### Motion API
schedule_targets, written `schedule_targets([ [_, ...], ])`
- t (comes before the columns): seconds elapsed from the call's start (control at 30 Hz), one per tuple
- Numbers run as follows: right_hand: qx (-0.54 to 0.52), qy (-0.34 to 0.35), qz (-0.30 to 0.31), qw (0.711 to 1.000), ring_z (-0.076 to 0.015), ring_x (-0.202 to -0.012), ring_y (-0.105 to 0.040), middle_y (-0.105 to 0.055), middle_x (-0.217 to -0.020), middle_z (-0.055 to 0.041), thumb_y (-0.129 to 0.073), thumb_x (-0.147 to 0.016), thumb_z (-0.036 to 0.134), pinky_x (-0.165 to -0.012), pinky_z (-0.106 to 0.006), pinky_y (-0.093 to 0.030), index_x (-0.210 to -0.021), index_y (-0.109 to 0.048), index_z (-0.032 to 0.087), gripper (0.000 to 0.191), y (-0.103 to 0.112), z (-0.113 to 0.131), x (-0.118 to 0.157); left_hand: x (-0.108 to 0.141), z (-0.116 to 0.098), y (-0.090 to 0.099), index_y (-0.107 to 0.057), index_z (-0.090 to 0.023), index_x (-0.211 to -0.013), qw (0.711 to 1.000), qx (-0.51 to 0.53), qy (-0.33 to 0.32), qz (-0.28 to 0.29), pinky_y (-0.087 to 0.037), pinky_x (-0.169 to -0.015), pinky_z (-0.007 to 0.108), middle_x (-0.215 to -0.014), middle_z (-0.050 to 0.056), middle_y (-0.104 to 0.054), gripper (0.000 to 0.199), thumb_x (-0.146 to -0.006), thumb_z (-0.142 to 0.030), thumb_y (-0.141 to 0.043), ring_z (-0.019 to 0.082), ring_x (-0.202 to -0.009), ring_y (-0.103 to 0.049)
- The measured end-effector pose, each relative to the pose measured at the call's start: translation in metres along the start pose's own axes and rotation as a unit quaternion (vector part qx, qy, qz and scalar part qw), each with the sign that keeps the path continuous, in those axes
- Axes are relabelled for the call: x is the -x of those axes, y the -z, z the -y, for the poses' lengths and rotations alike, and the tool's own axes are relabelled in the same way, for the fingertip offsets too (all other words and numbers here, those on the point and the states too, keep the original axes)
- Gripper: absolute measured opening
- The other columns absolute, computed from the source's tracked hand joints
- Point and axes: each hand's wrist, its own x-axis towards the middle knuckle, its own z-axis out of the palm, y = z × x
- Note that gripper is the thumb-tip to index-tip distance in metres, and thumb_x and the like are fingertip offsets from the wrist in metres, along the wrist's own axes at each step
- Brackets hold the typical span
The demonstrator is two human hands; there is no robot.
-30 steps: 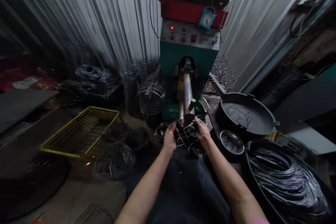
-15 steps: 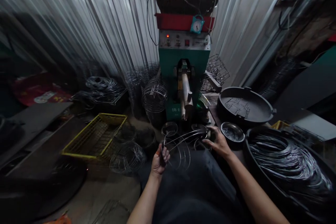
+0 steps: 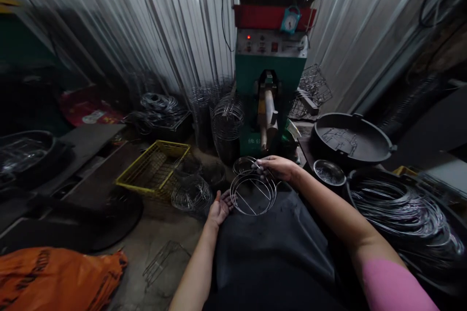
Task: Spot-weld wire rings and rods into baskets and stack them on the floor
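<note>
A round wire frame [image 3: 254, 214] with a cross wire hangs above the dark apron over my lap. My right hand [image 3: 276, 167] is closed on its upper edge. At the frame's left side is my left hand [image 3: 220, 209], palm up with the fingers apart and nothing in it. Just beyond stands a green machine [image 3: 251, 85] with a metal arm [image 3: 270, 107] pointing down toward the frame. Behind my right hand a small bowl [image 3: 242, 165] is partly hidden.
Left of my hands are wire rings [image 3: 191, 194] and a yellow wire basket [image 3: 126, 182]. An orange sack [image 3: 54, 277] lies lower left. On the right stand a black pan [image 3: 355, 138], a small metal bowl [image 3: 329, 172] and a tub of wire rings [image 3: 404, 209].
The view has turned left. My left hand has come off the wire piece and opened. My right hand now holds the round frame, which hangs more upright.
</note>
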Motion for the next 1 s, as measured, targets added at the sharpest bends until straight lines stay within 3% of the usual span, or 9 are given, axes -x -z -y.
schedule_targets([
  [0.13,-0.058,-0.005,-0.015,0.998,-0.0070,-0.046,-0.051,-0.055,-0.056,0.0010,-0.053,-0.080,0.023,-0.049,-0.023,-0.049,-0.084,-0.059,0.010,0.015,-0.002,0.005,-0.001,-0.001,0.000,0.001,-0.046,-0.013,-0.108,1.000,0.002,-0.009,0.007,-0.046,-0.071,0.036,-0.091,0.014,-0.061,0.041,-0.085,-0.044,-0.033,0.021,-0.083,-0.060],
  [0.33,-0.084,0.022,-0.079,0.993,-0.0063,-0.044,-0.047,-0.052,-0.056,0.0008,-0.052,-0.081,0.019,-0.041,-0.019,-0.042,-0.081,-0.057,0.009,0.011,0.008,-0.006,-0.004,-0.004,0.003,-0.001,-0.042,-0.012,-0.113,1.000,-0.024,-0.012,0.000,-0.045,-0.074,0.038,-0.094,0.015,-0.059,0.040,-0.086,-0.040,-0.034,0.021,-0.084,-0.060],
  [0.5,-0.116,0.026,-0.083,0.989,-0.0051,-0.043,-0.043,-0.049,-0.054,0.0018,-0.053,-0.080,0.020,-0.039,-0.017,-0.038,-0.079,-0.056,0.009,0.012,0.016,-0.015,-0.011,-0.004,0.004,-0.008,-0.043,-0.012,-0.113,0.997,-0.066,-0.021,-0.038,-0.047,-0.072,0.035,-0.091,0.013,-0.060,0.037,-0.085,-0.037,-0.038,0.019,-0.081,-0.060],
  [0.67,-0.114,0.031,-0.090,0.989,-0.0074,-0.046,-0.048,-0.052,-0.057,0.0003,-0.052,-0.080,0.019,-0.043,-0.021,-0.043,-0.079,-0.056,0.010,0.010,0.011,-0.017,-0.012,-0.005,-0.003,-0.020,-0.045,-0.013,-0.111,0.986,-0.141,-0.048,-0.079,-0.047,-0.062,0.029,-0.088,0.011,-0.060,0.036,-0.084,-0.036,-0.041,0.016,-0.074,-0.061],
  [0.8,-0.115,0.019,-0.081,0.990,-0.0073,-0.045,-0.048,-0.051,-0.055,0.0008,-0.048,-0.083,0.019,-0.045,-0.022,-0.044,-0.076,-0.056,0.010,0.014,0.005,-0.020,-0.011,-0.006,-0.011,-0.029,-0.047,-0.013,-0.108,0.978,-0.166,-0.088,-0.086,-0.047,-0.060,0.028,-0.086,0.009,-0.060,0.034,-0.082,-0.034,-0.044,0.015,-0.070,-0.060],
  [1.0,-0.110,0.013,-0.070,0.991,-0.0059,-0.043,-0.045,-0.050,-0.054,0.0016,-0.050,-0.082,0.021,-0.045,-0.021,-0.045,-0.075,-0.057,0.010,0.015,0.000,-0.023,-0.007,-0.002,-0.034,-0.056,-0.049,-0.015,-0.108,0.944,-0.241,-0.213,-0.076,-0.046,-0.059,0.025,-0.089,0.008,-0.061,0.042,-0.071,-0.033,-0.058,0.014,-0.073,-0.059],
])
